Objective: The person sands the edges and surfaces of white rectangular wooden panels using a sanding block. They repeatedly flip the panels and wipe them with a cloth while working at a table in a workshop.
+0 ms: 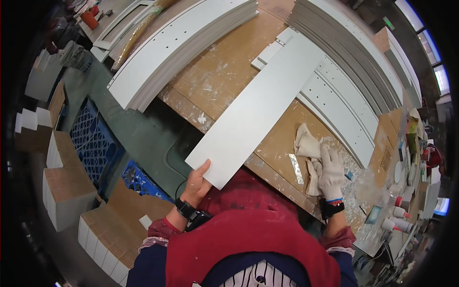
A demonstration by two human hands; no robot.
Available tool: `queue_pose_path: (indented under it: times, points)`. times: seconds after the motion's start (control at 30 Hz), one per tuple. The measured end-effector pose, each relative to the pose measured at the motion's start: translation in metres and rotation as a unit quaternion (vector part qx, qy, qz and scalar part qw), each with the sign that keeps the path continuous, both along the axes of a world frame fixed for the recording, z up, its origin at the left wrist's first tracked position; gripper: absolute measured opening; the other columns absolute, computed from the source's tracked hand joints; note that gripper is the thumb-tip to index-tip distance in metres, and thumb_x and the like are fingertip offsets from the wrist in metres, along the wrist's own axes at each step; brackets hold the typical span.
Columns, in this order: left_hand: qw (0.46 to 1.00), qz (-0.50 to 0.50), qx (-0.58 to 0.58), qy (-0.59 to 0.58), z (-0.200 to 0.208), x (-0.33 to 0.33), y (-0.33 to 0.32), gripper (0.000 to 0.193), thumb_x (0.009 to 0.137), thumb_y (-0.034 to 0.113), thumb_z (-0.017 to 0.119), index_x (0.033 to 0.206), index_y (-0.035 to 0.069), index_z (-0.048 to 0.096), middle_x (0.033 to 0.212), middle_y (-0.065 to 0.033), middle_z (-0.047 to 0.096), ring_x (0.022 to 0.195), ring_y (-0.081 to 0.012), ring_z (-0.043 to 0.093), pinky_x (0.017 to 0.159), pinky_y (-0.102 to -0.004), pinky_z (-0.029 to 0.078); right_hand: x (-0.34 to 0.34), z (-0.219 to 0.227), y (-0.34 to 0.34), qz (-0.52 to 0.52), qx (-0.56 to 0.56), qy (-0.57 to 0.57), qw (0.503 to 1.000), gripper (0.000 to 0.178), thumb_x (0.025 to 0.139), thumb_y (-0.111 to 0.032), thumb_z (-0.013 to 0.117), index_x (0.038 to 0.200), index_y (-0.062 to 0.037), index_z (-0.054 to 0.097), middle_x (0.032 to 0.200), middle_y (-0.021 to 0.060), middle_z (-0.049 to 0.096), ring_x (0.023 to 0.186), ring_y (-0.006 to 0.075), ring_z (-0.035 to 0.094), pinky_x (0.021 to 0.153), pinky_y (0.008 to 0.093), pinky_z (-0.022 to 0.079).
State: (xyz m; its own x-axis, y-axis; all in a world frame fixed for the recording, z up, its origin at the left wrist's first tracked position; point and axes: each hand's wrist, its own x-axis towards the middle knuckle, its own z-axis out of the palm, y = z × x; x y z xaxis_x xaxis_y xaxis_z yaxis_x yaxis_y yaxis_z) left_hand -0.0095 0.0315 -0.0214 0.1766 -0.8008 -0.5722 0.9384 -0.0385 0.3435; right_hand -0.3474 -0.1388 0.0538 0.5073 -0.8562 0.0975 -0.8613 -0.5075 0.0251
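Observation:
A long white board [258, 112] slants across the worktable, its near end sticking out past the table edge toward me. My bare left hand [197, 184] grips that near end at its left corner, thumb on top and fingers hidden underneath. On the right, my right hand [331, 174], in a white knit glove, is at a crumpled off-white cloth [307, 143] on the tabletop. The cloth bunches along the thumb side of the glove and seems pinched there. Beside the cloth lies a short metallic strip [296, 168].
White drilled boards [334, 103] lie under and beside the long board. Tall stacks of white boards stand at the back left [167, 48] and back right [354, 43]. Glue bottles [400, 212] sit at the right. A blue plastic pallet [95, 138] and cartons [71, 186] are at left.

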Motion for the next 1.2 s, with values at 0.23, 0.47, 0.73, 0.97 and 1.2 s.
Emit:
queue_pose_path:
  times: [0.23,0.47,0.73,0.97,1.2]
  points:
    - [1.0,0.012,0.021,-0.002,-0.004,0.001,-0.004,0.045,0.086,0.003,0.057,0.128,-0.001,0.041,0.124,-0.0126,0.051,0.114,-0.0272,0.051,0.097,-0.0416,0.042,0.055,0.064,-0.048,0.072,-0.028,-0.163,0.984,0.042,0.074,-0.024,0.067,0.114,-0.0163,0.057,0.087,0.0076,0.058,0.071,0.0271,0.06,0.058,0.0347,0.05]
    - [0.999,0.0,-0.006,-0.041,-0.006,0.01,-0.003,0.049,0.085,-0.001,0.056,0.131,0.003,0.039,0.127,-0.0117,0.049,0.117,-0.0288,0.048,0.1,-0.0427,0.04,0.237,0.015,0.013,0.419,0.156,-0.131,0.885,0.022,0.077,-0.02,0.054,0.098,-0.0132,0.052,0.076,0.0095,0.056,0.068,0.0279,0.061,0.051,0.0389,0.048]
    - [0.994,0.002,0.101,-0.032,0.003,0.031,0.024,0.057,0.078,0.0,0.063,0.13,0.002,0.04,0.125,-0.013,0.05,0.116,-0.0297,0.048,0.099,-0.0432,0.041,0.205,0.017,-0.107,0.246,0.121,-0.061,0.96,0.038,0.077,-0.014,0.053,0.113,-0.0076,0.046,0.081,0.0151,0.051,0.06,0.0291,0.056,0.053,0.0374,0.049]
    - [0.99,0.001,0.118,-0.072,0.011,0.041,0.021,0.057,0.077,0.001,0.064,0.129,0.0,0.041,0.123,-0.0126,0.051,0.113,-0.0287,0.05,0.097,-0.0418,0.042,0.148,0.038,-0.253,-0.171,0.144,-0.003,0.975,0.031,0.095,-0.032,0.036,0.122,-0.0188,0.042,0.112,0.0213,0.047,0.09,0.0401,0.06,0.077,0.0474,0.049]
    - [0.991,-0.004,0.11,-0.077,0.011,0.05,0.013,0.057,0.077,0.001,0.064,0.129,0.001,0.041,0.122,-0.0122,0.052,0.111,-0.0282,0.052,0.096,-0.0422,0.043,0.148,0.024,-0.259,-0.074,0.009,0.071,0.995,0.026,0.087,-0.023,0.045,0.102,-0.001,0.048,0.079,0.0155,0.058,0.071,0.0346,0.064,0.053,0.0426,0.051]
